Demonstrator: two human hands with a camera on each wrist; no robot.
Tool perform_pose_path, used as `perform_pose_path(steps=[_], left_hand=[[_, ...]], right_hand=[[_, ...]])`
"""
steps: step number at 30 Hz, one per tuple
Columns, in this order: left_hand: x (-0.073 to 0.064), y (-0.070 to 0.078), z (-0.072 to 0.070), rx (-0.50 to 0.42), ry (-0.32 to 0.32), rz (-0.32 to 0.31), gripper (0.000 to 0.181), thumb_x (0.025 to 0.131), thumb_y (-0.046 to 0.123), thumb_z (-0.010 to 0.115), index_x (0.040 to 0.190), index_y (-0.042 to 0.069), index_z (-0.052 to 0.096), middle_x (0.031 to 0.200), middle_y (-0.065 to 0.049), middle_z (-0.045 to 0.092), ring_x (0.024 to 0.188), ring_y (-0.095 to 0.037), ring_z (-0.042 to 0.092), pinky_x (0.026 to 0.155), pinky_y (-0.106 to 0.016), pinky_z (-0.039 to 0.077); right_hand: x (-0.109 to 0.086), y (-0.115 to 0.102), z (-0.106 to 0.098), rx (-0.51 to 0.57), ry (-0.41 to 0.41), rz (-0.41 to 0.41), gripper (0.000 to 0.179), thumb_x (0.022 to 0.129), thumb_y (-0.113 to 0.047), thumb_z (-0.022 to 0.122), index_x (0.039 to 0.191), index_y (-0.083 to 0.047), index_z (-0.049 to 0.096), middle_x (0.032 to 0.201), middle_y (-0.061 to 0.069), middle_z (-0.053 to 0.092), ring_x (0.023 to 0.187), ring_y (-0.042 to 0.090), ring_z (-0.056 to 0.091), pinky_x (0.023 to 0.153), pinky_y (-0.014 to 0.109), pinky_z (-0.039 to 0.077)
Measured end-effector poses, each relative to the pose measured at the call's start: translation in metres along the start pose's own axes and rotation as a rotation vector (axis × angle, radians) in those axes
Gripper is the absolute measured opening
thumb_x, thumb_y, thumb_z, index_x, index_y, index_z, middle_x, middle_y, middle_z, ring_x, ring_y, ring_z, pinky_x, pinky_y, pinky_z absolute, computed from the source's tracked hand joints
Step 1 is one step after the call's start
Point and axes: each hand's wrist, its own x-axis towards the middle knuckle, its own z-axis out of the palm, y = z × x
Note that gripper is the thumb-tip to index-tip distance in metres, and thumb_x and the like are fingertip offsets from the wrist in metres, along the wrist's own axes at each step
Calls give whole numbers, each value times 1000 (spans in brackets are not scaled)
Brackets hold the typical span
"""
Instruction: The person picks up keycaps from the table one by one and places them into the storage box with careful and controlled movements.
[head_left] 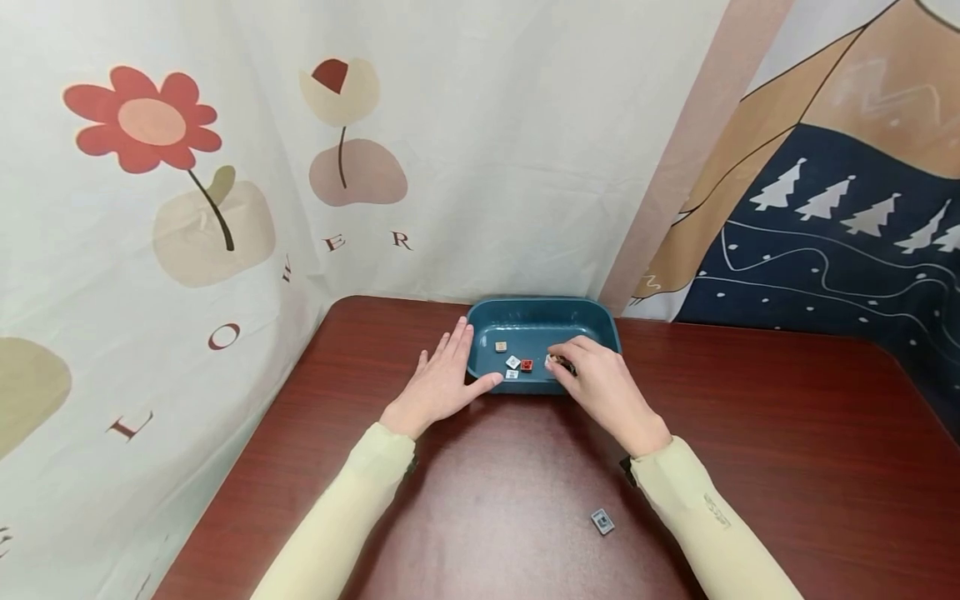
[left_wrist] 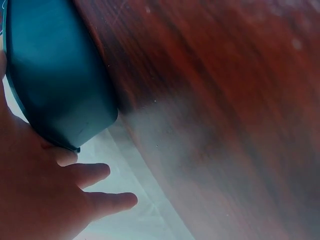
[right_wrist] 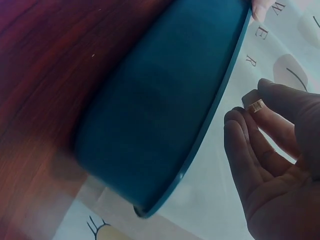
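A dark teal tray (head_left: 543, 310) stands at the table's far edge. My left hand (head_left: 442, 379) lies along its left side in the head view, fingers extended and thumb at the near rim. The left wrist view shows that hand (left_wrist: 40, 185) against the tray's outer wall. Over the tray's right part, my right hand (head_left: 603, 383) pinches a small pale block (right_wrist: 255, 101) between thumb and fingertips. Inside the tray lie a tan block (head_left: 501, 347), a red block (head_left: 527, 365) and two white blocks, one tilted (head_left: 513, 362) and one nearer the front wall (head_left: 512, 375).
A small grey square piece (head_left: 602, 522) lies on the reddish-brown table (head_left: 750, 433), close to my right forearm. Behind the table hangs a printed cloth (head_left: 480, 150) with flowers and letters, and a dark blue patterned one (head_left: 810, 267) at the right.
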Motion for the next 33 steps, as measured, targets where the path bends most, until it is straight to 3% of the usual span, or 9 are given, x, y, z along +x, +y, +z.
perform_pose_path(steps=[8,20,28,33], left_hand=[[0,-1,2,-4,7,9,111,92,84,43,168,11,6,174,-3,-1,157,-37,16,118,-69,19],[0,0,0,-5,-4,1,111,92,84,42,168,12,4,174,-2,-3,158,-35,16,119,-68,19],[0,0,0,-17,-3,5,112,92,83,43,167,11,4,174,-2,-3,158,-36,16,119,-68,19],[-1,0,1,-11,-4,5,112,92,84,42,167,11,4,174,-2,-4,158,-35,16,119,-68,19]], right_hand=[[11,-5,11,-2,-52,85,24,92,-19,81,111,-5,79,101,8,73,86,20,67,77,35,60],[19,0,24,-52,-96,135,19,91,-20,82,102,-4,80,93,8,73,80,20,64,72,36,58],[24,1,26,-44,-179,213,27,94,-24,80,109,-2,79,99,11,74,83,21,66,76,38,59],[19,1,22,-39,-164,203,34,95,-27,78,116,-1,76,106,14,74,88,24,67,80,41,60]])
